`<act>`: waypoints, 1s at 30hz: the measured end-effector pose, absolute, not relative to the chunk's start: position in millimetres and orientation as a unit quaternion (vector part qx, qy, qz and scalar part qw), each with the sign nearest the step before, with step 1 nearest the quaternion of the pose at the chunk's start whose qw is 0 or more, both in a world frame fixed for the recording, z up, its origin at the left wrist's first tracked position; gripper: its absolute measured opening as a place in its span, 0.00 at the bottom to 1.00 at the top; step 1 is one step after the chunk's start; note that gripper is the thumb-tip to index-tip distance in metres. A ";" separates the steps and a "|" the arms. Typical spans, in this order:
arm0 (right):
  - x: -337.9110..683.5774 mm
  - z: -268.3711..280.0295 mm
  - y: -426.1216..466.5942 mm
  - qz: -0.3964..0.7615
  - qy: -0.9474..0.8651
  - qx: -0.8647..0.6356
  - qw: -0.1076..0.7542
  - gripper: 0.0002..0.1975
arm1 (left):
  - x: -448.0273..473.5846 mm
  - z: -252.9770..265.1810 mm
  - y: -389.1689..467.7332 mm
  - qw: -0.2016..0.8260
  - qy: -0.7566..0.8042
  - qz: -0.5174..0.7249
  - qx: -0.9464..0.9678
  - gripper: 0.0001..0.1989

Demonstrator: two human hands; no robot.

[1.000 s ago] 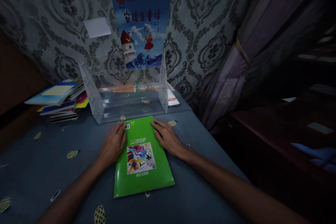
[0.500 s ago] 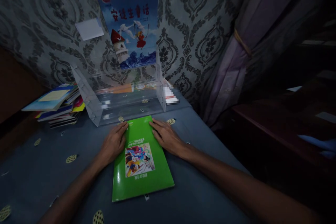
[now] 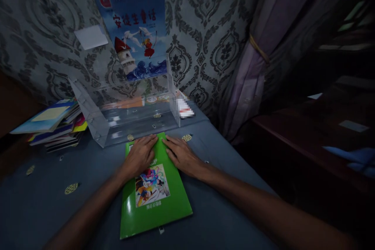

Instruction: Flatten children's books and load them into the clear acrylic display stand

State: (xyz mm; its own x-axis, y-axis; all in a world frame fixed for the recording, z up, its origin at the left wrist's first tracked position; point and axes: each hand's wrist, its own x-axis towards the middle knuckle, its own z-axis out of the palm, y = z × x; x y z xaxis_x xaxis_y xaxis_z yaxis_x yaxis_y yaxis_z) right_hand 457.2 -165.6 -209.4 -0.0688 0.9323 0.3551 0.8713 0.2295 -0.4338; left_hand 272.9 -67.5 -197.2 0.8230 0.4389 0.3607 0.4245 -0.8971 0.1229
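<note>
A green book point(image 3: 158, 218) with a colourful picture on its cover lies closed on the table, its printing upside down to me. My left hand point(image 3: 142, 155) rests across the upper left of the cover, fingers stretched out towards the far edge. At the upper right edge of the same book, my right hand point(image 3: 184, 156) lies with its fingers extended and their tips on the cover. Just beyond the book is a clear plastic stand point(image 3: 93, 117). A blue picture book point(image 3: 140, 19) stands upright on it, leaning back.
To the left sits an untidy stack of books point(image 3: 55, 123). The table's cloth point(image 3: 225, 203) is dark blue with printed shapes. A pale card point(image 3: 91, 38) shows before the patterned wall covering point(image 3: 208, 0). A tied purple curtain point(image 3: 249, 78) hangs beyond the table's right edge.
My left hand has slid from the book's left edge rightward onto its cover. The right hand stays at the upper right edge. The whole view has shifted slightly.
</note>
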 end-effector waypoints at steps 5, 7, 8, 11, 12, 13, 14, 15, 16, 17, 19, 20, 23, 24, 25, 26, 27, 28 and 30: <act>458.1 -212.0 -164.1 0.053 -0.734 -0.612 0.291 0.21 | 293.7 -184.5 -64.6 0.011 0.209 0.136 0.968 0.24; 458.2 -212.7 -164.5 0.049 -0.733 -0.612 0.292 0.21 | 299.7 -182.1 -62.8 0.000 0.212 0.118 0.970 0.24; 458.2 -212.5 -165.0 0.049 -0.733 -0.612 0.294 0.21 | 301.9 -181.8 -62.2 -0.006 0.216 0.114 0.970 0.24; 458.2 -210.1 -166.4 0.049 -0.732 -0.609 0.302 0.20 | 304.8 -184.1 -61.6 -0.018 0.224 0.119 0.967 0.24; 458.4 -209.1 -166.3 0.047 -0.732 -0.606 0.308 0.20 | 304.8 -185.3 -61.7 -0.020 0.224 0.123 0.967 0.25; 458.9 -208.1 -165.6 0.044 -0.734 -0.601 0.313 0.20 | 304.6 -186.5 -61.9 -0.020 0.222 0.126 0.967 0.25; 459.8 -207.4 -164.3 0.040 -0.737 -0.595 0.318 0.21 | 304.2 -187.4 -62.0 -0.019 0.219 0.129 0.967 0.25; 460.9 -207.1 -162.4 0.037 -0.740 -0.590 0.321 0.21 | 303.7 -188.1 -62.1 -0.016 0.216 0.132 0.967 0.25; 462.3 -207.1 -159.9 0.033 -0.742 -0.587 0.322 0.21 | 303.4 -188.5 -62.1 -0.012 0.214 0.135 0.967 0.25; 463.8 -207.4 -157.2 0.032 -0.743 -0.586 0.321 0.21 | 303.2 -188.7 -62.1 -0.008 0.213 0.137 0.967 0.26; 466.9 -208.6 -151.5 0.039 -0.740 -0.590 0.321 0.20 | 303.1 -188.7 -61.7 0.001 0.215 0.137 0.967 0.26; 468.2 -209.2 -149.1 0.046 -0.736 -0.594 0.323 0.20 | 303.2 -188.6 -61.4 0.004 0.218 0.136 0.966 0.26; 470.1 -209.6 -145.3 0.068 -0.725 -0.600 0.331 0.20 | 303.6 -188.3 -60.3 0.015 0.218 0.138 0.966 0.27; 470.2 -209.4 -145.2 0.072 -0.724 -0.600 0.333 0.20 | 303.6 -188.3 -60.0 0.020 0.217 0.140 0.966 0.28; 470.1 -209.2 -145.4 0.074 -0.725 -0.599 0.333 0.20 | 303.6 -188.2 -59.7 0.023 0.216 0.142 0.966 0.28; 469.9 -209.1 -145.9 0.075 -0.725 -0.598 0.333 0.20 | 303.5 -188.2 -59.4 0.027 0.216 0.142 0.966 0.28; 469.7 -209.3 -146.4 0.075 -0.726 -0.598 0.332 0.20 | 303.4 -188.1 -59.2 0.030 0.217 0.141 0.965 0.28; 469.6 -209.9 -147.0 0.073 -0.726 -0.598 0.332 0.20 | 303.3 -188.0 -59.0 0.032 0.219 0.141 0.965 0.29; 469.7 -211.8 -148.0 0.069 -0.725 -0.599 0.333 0.20 | 302.9 -187.9 -58.8 0.042 0.220 0.142 0.964 0.29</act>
State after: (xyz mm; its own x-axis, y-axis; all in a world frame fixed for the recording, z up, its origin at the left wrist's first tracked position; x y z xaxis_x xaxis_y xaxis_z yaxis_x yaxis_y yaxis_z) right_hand 469.7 -148.0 -211.8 -0.0599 0.9143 0.4007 0.8228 0.2725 -0.4987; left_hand 302.9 -58.8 -187.9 0.8628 0.4368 0.2546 0.4129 -0.8993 0.1438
